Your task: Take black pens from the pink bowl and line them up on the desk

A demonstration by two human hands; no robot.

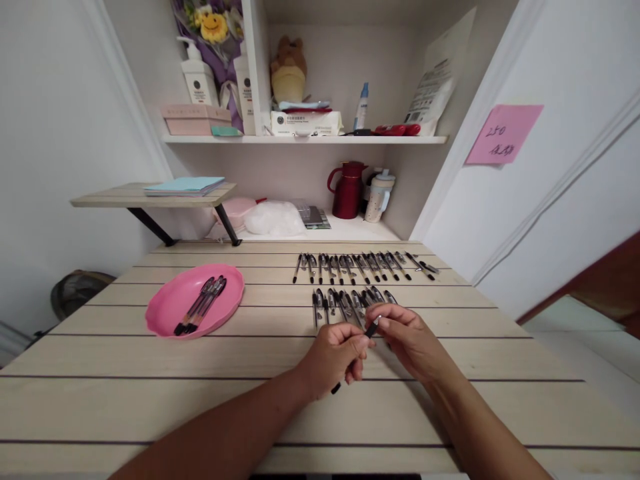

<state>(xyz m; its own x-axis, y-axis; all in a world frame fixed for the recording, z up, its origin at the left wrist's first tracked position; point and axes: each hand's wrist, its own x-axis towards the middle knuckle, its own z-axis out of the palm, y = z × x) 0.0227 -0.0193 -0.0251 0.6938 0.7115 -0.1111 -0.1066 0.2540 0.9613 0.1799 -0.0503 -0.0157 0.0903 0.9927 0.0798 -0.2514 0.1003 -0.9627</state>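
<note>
My left hand (340, 353) is closed around a pen (371, 329), whose black grip end points up and to the right. The pen's other black end (336, 388) sticks out below the fist. At the upper end, my right hand (403, 333) pinches a small silver tip piece (379, 319); whether it is joined to the pen I cannot tell. Just beyond my hands lies a row of pen parts (333, 303), partly hidden by my fingers. Farther back is a longer row of pens (343, 268) with small parts beside them.
On the left stands a pink dish (165, 303) with several pens (203, 305) in it. Behind it a small raised shelf (110, 195) carries papers (185, 185). At the back are a red jug (349, 190), a tumbler (379, 197) and a white plastic bag (275, 219).
</note>
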